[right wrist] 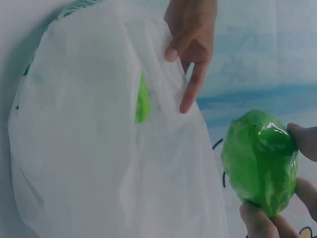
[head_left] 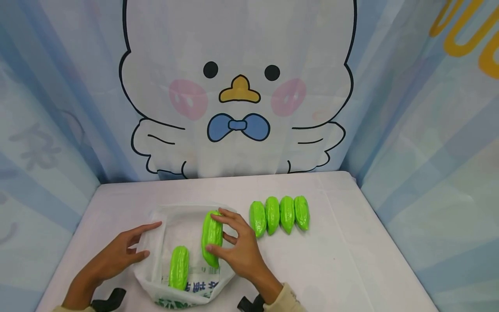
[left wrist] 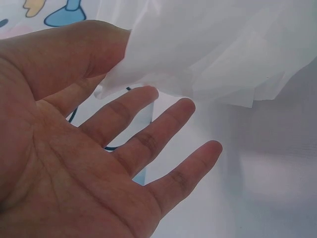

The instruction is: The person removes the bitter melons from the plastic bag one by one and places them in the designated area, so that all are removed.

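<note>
My right hand (head_left: 243,251) holds a glossy, ridged green bitter melon (head_left: 211,240) between thumb and fingers, over the open white plastic bag (head_left: 156,277). In the right wrist view, the held bitter melon (right wrist: 260,163) is beside the bag (right wrist: 74,124). A second bitter melon (head_left: 179,268) lies inside the bag; only a sliver of green (right wrist: 142,101) shows there in the right wrist view. At the bag's left edge, my left hand (head_left: 117,255) has its thumb and fingers spread. The left wrist view shows the bag's thin film (left wrist: 208,49) covering the thumb tip, with the other fingers extended.
Several more bitter melons (head_left: 287,214) lie side by side in a row to the right of the bag on the white-covered table (head_left: 343,260). A curtain (head_left: 238,156) with a cartoon bird hangs behind the table, and blue-and-white curtains flank it.
</note>
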Demonstrator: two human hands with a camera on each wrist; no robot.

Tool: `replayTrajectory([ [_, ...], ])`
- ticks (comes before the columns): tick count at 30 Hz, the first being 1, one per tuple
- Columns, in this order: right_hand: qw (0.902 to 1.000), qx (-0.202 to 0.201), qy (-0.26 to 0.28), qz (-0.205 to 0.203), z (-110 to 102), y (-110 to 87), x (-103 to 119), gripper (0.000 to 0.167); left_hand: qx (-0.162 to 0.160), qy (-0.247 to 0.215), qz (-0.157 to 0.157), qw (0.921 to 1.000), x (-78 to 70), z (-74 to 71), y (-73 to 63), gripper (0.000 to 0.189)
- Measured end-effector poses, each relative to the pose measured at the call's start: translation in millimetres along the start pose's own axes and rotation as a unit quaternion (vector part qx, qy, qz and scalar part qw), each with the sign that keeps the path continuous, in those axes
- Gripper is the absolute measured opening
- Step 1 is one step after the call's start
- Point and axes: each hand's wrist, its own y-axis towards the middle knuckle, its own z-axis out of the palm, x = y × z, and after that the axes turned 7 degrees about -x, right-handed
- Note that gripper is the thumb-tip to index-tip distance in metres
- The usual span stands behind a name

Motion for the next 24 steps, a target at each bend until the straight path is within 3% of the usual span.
replayTrajectory([
  [11,0.9996,-0.02,-0.001,-0.021,-31,8.4,10,0.067,-0.003,0.003,0.001,1.0,2.8,1.2,1.2,0.07],
  [24,0.9962,-0.075,-0.032,-0.032,-72,13.8,16,0.069,-0.004,0.002,0.0,1.0,4.8,1.1,1.8,0.071],
])
